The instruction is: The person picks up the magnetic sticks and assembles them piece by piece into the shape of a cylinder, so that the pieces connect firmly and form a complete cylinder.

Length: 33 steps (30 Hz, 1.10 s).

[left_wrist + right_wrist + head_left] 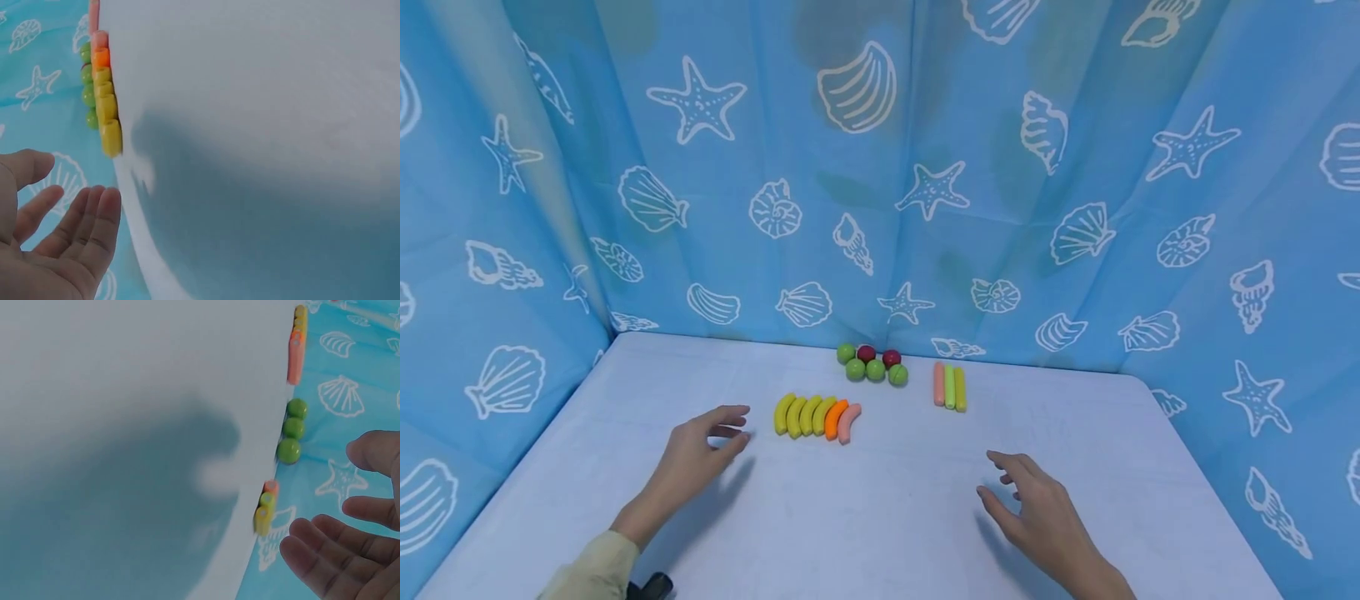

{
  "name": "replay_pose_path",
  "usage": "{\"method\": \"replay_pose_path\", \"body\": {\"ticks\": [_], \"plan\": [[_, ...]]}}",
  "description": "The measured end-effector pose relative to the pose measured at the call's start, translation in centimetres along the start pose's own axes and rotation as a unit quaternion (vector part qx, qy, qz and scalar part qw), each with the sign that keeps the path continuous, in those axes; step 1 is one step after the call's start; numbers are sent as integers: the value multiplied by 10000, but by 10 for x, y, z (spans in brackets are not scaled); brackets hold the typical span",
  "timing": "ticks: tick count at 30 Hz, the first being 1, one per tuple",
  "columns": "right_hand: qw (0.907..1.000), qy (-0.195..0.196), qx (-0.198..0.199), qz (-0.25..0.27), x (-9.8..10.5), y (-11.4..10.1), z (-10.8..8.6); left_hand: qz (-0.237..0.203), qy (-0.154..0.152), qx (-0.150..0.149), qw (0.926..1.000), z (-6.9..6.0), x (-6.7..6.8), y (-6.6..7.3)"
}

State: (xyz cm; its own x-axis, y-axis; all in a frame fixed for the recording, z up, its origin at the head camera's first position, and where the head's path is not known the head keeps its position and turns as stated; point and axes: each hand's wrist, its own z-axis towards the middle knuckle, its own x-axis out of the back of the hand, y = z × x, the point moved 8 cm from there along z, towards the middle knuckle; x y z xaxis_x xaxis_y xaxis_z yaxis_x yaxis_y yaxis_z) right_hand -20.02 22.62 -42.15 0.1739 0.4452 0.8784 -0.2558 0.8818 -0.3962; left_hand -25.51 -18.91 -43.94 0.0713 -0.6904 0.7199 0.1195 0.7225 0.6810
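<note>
My left hand [694, 450] hovers over the table's left side, fingers loosely bent and holding nothing. Just to its right lies a row of banana-shaped pieces: several yellow ones [806, 416], an orange one [835, 419] and a pink one [848, 423]. On the right, my right hand [1042, 518] is also relaxed above the table, its thumb apart from the fingers. Beyond it, side by side, lie three sticks: pink [938, 384], light green [950, 388] and yellow [960, 390]. Both wrist views show bare palms, with the pieces some way off.
At the table's back edge sits a cluster of several green balls [876, 370] and two dark red balls [891, 358]. A white cloth covers the table [865, 517]. Blue curtains [925, 258] with white shell prints hang behind it and at both sides.
</note>
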Motion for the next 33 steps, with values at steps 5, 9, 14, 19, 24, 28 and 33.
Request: {"method": "replay_pose_path", "body": {"ticks": [5, 9, 14, 19, 24, 28, 33], "plan": [[9994, -97, -111, 300, -9, -12, 7, -220, 57, -9, 9997, 5, -6, 1], [9986, -121, -123, 497, -16, -22, 12, -298, 59, 110, 9995, 10, -12, 0], [9974, -127, 37, 713, -24, -36, 20, -358, -37, 290, 9989, 18, -21, -2], [9934, -239, 101, 1116, -34, -49, 29, -471, -119, 322, 9983, 24, -28, -4], [9868, -446, -35, 1555, -46, -60, 40, -651, -175, 489, 9965, 29, -33, -3], [9817, -641, -139, 1789, -55, -69, 49, -715, -190, 636, 9952, 33, -36, -2], [9760, -810, -163, 2017, -67, -78, 58, -719, -207, 736, 9945, 36, -39, -3]]}}
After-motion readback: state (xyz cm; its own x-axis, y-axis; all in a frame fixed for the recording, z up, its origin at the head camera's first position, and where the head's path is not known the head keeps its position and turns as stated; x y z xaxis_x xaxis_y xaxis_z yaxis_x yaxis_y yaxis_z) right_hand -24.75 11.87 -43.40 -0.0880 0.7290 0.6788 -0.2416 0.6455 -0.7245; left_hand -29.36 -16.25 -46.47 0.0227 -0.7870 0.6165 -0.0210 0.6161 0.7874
